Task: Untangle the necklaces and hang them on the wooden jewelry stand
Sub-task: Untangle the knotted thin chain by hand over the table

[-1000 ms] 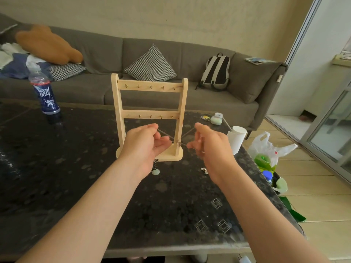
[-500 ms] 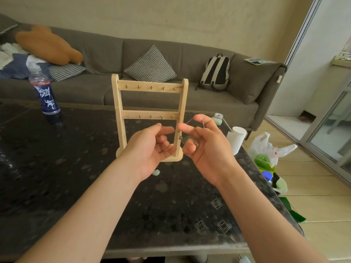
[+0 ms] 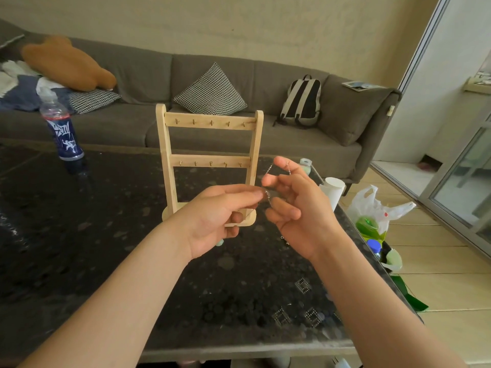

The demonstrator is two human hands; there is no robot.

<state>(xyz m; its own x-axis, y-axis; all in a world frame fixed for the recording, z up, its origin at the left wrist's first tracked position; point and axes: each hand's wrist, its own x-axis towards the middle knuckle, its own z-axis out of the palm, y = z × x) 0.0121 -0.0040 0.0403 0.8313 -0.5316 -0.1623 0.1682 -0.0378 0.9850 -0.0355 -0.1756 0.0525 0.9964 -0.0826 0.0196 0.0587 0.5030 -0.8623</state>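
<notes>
Closer together than half a second ago in the head view, our hands are working before the wooden jewelry stand (image 3: 210, 123). Our left hand (image 3: 215, 216) is pinching the chain (image 3: 267, 195) and our right hand (image 3: 300, 208) is hooking a loop of it. We are judging gentle, slack teasing best.

Stand (image 3: 210, 162) pale wood w/ brass-coloured hooks. Worktop (image 3: 79, 235) under it black, grey-speckled. Behind stand: grey sofa (image 3: 305, 147), b/w houndstooth cushion (image 3: 211, 92), black backpack (image 3: 303, 99) w/ white stripes. Left of stand: bottle (image 3: 65, 134) w/ navy label, white graphics. Necklace chain (image 3: 268, 171) silver.
</notes>
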